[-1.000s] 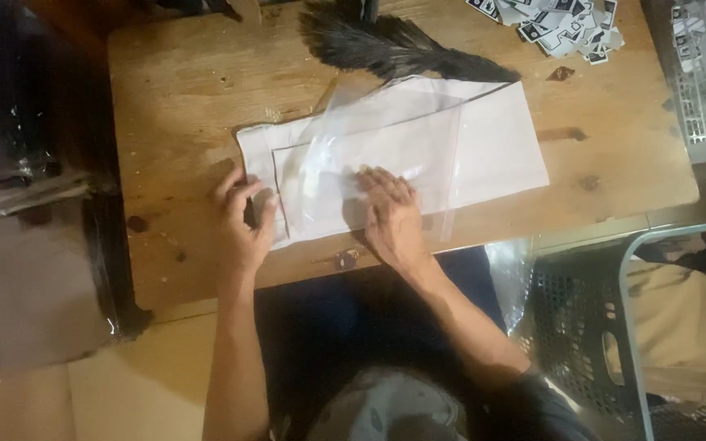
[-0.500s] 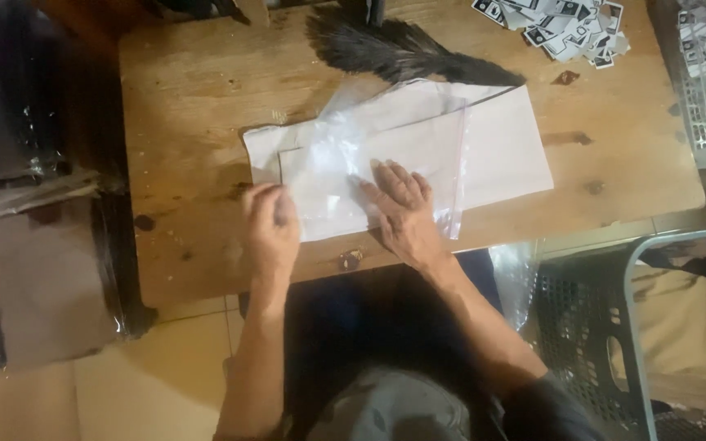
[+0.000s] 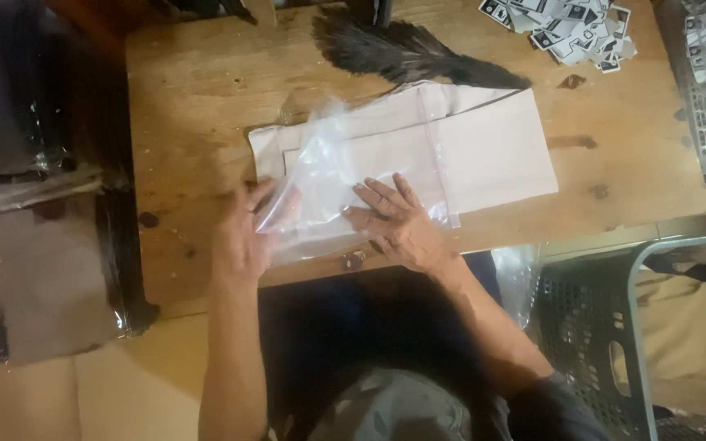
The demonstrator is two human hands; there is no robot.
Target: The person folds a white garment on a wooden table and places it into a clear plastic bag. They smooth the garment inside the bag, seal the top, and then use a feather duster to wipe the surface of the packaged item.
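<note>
A folded white cloth (image 3: 492,151) lies flat on the wooden table (image 3: 198,106). A clear plastic bag (image 3: 345,175) with a reddish zip strip covers the cloth's left part. My right hand (image 3: 398,224) presses flat on the bag near the table's front edge, fingers spread. My left hand (image 3: 247,233) holds the bag's left corner, which is lifted a little off the table.
A dark feather duster (image 3: 410,53) lies behind the cloth. A pile of small black-and-white tags (image 3: 565,28) sits at the back right. A grey plastic basket (image 3: 606,343) stands by my right side. Wrapped dark packages (image 3: 51,237) lie left of the table.
My left hand has pulled back toward the table's front edge and raised the bag's left corner. My right hand stayed pressed on the bag.
</note>
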